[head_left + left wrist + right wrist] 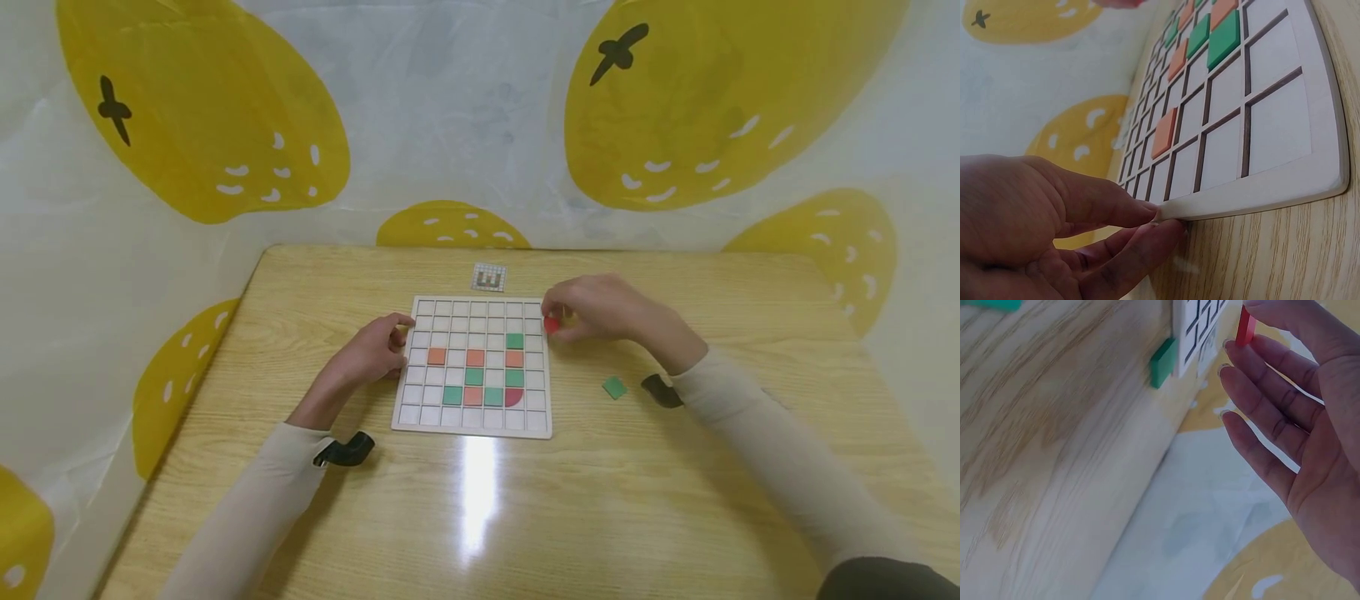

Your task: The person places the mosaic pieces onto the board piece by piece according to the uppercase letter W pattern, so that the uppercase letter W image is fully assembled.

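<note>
A white grid board [405, 421] lies on the table with several orange and green square tiles in its cells, plus a dark red tile with one rounded corner [513, 397]. My left hand [372, 350] holds the board's left edge, thumb on the rim and fingers against the side in the left wrist view. At the upper right corner, my right hand [600, 307] pinches a red tile [1245, 327] between thumb and fingertips, close over the board's right edge. A loose green tile [615, 387] lies right of the board. Another green tile [1163, 362] sits beside the board's edge in the right wrist view.
A small pattern card [489, 277] with a dark figure on a grid lies just beyond the board. The wooden table [480, 558] meets a sheet [450, 108] printed with yellow fruit at the back. Black straps' ends [348, 450] jut from the wrists.
</note>
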{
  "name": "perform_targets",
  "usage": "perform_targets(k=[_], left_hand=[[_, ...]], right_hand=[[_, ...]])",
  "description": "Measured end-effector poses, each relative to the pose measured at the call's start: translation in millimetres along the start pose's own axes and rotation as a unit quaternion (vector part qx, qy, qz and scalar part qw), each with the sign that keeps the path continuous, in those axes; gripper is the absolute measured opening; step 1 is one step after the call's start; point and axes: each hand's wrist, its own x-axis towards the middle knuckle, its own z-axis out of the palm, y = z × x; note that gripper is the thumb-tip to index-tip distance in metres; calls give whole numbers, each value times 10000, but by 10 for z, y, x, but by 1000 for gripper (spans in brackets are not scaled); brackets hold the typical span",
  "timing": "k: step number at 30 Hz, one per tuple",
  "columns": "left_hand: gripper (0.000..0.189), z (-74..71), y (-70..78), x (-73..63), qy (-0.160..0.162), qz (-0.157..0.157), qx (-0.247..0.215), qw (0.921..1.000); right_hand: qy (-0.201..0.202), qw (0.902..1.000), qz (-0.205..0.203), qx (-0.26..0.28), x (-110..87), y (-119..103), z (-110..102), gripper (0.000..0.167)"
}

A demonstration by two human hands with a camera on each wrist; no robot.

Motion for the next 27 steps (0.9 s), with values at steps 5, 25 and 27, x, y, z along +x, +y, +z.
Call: perform_targets(k=[5, 25, 27], left_hand=[[63, 1, -13, 0, -26, -16, -56, 10000], [62, -11, -14, 6, -37, 12, -84, 10000], [62, -11, -18, 10, -39, 7, -76, 10000]], right_hand=[[-2, 9999, -152, -42, 65, -94, 24, 21], [-213, 9984, -527, -15, 317, -464, 82, 27], [-200, 9981, -580, -2, 338, -506, 82, 27]])
